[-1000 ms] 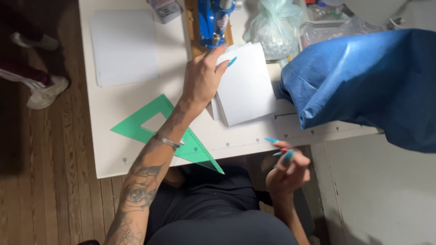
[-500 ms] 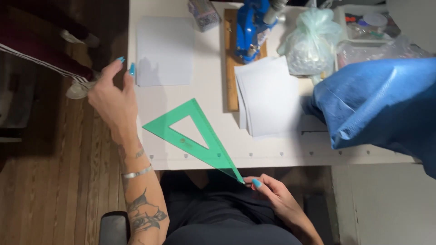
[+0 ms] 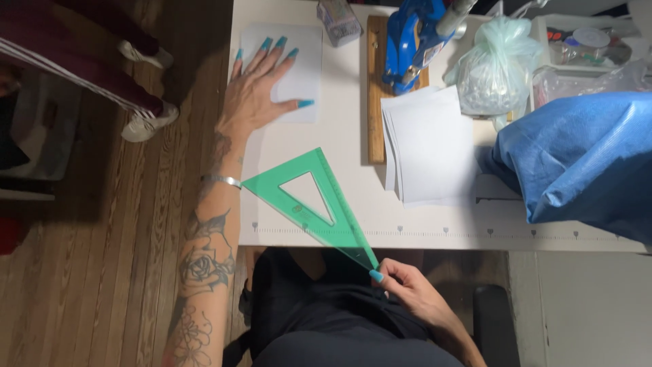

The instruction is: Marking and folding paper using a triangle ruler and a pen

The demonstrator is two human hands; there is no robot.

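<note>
Hands on white sheet (image 3: pixel 299 64), green set square (image 3: pixel 309 197)

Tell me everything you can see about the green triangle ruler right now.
The green triangle ruler is see-through plastic with a triangular cut-out in the middle and fine markings along its long edge. It lies flat on the white table, its sharpest corner sticking out past the near edge. The right hand pinches that corner. The left hand is apart from it, flat on a white sheet farther back. A stack of white paper lies beside it, not touching.
</note>
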